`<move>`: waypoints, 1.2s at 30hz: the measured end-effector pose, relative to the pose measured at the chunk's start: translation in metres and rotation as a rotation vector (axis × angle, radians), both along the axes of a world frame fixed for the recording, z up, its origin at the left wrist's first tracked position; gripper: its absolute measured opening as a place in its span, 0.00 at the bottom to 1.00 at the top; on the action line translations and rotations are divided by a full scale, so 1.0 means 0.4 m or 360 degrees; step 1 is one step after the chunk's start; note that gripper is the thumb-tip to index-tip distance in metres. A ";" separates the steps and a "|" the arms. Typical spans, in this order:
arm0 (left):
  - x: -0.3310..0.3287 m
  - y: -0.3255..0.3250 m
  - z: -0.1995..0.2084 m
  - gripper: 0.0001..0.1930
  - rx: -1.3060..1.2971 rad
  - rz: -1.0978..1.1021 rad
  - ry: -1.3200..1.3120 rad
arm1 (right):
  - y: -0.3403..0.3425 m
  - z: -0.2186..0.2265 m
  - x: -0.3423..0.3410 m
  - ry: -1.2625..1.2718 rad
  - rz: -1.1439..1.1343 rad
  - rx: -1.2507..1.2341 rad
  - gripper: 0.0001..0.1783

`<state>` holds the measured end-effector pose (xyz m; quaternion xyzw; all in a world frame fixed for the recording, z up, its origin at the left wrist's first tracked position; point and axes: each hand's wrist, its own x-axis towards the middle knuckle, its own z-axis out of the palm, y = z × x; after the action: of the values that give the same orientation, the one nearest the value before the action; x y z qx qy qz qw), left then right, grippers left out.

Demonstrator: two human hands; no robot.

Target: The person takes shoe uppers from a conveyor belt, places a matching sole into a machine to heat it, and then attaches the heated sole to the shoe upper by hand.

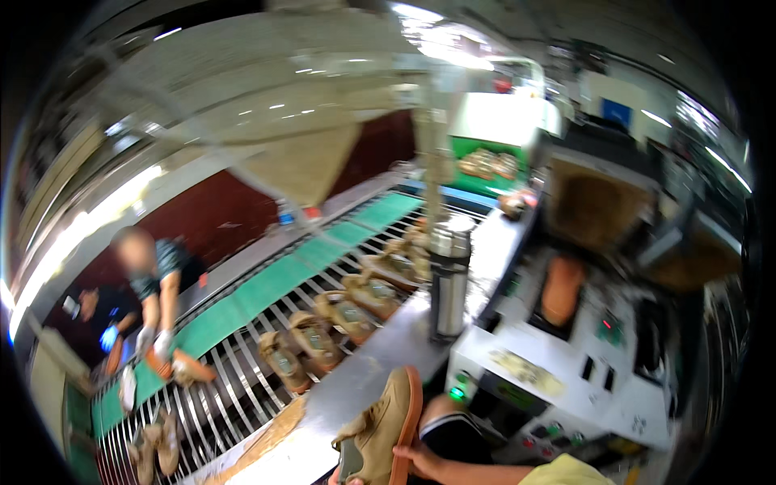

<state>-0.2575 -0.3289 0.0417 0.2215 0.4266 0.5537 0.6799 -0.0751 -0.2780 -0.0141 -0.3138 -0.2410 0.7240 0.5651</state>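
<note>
A tan shoe [373, 440] with a brown rubber sole is tilted toe up at the lower middle edge. My right hand [419, 459] grips it along the sole side, fingers wrapped round the edge. Only a small part of my left hand [335, 477] shows, at the shoe's collar end, where it also holds the shoe. To the right of the shoe stands a white machine [558, 356] with a raised lid. An orange-brown sole-shaped piece [563, 291] lies in its bay.
Left of me runs a metal roller conveyor [234, 376] with a green belt strip [275, 295] and a row of tan shoes [347, 311]. A metal cylinder [449, 279] stands on the bench edge. A co-worker [158, 283] in white gloves handles shoes across the conveyor; another person is behind.
</note>
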 end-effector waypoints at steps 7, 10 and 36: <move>0.395 0.148 0.084 0.31 0.0871 -0.1063 -0.0480 | -0.218 0.099 0.530 -0.0200 -0.0937 0.0062 0.46; 0.418 0.251 -0.042 0.18 0.0595 -0.0761 -0.0017 | -0.360 0.209 0.731 -0.0533 -0.1478 0.0095 0.54; 0.112 0.546 -0.542 0.06 0.0573 0.0041 0.1063 | -0.339 0.520 1.598 -0.2787 -0.1521 -0.1670 0.50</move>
<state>-0.2126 -0.1106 -0.1753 0.5005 0.5233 0.5256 0.4466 0.5641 -0.4136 0.1939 -0.9726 -0.0753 -0.0243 0.2188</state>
